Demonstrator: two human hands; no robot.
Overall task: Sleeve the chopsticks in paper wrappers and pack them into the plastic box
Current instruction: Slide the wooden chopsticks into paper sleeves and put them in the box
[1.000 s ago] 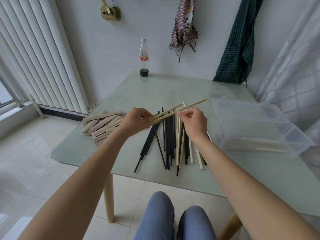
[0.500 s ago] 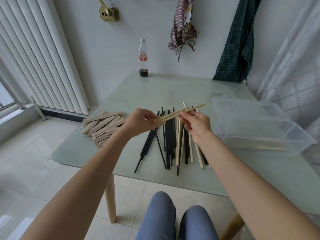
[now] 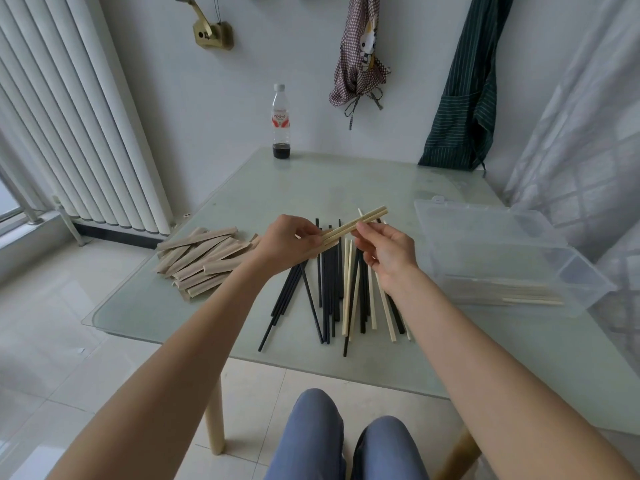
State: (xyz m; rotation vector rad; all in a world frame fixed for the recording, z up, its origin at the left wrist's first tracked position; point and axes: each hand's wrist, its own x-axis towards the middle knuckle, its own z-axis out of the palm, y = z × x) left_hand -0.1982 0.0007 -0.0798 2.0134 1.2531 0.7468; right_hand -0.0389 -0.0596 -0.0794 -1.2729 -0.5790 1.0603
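A: What differs from the frame a second ago?

B: The pair of light chopsticks [image 3: 356, 222] is drawn closer together and lies nearly parallel. The right hand [image 3: 388, 252] has turned so its palm faces up and left. The left hand [image 3: 287, 242] sits in about the same place.

A: State of each grip?

B: The left grip is narrow, pinching the near ends of the pair. The right grip pinches the pair at mid-length between thumb and fingertips. The far ends point up and to the right, clear of both hands.

A: Position relative to the counter?

B: The pair is held above the loose chopsticks [image 3: 332, 289], a fan of black and light sticks lying on the glass counter [image 3: 346, 181]. Their near tips stop short of the counter's near edge.

A: Open room?

B: The paper wrappers [image 3: 204, 258] lie in a pile just left of the left hand, near the left edge. The plastic box [image 3: 498, 251] stands open to the right, apart from the right hand, with a few light sticks inside. The far half of the counter carries only a bottle [image 3: 280, 123].
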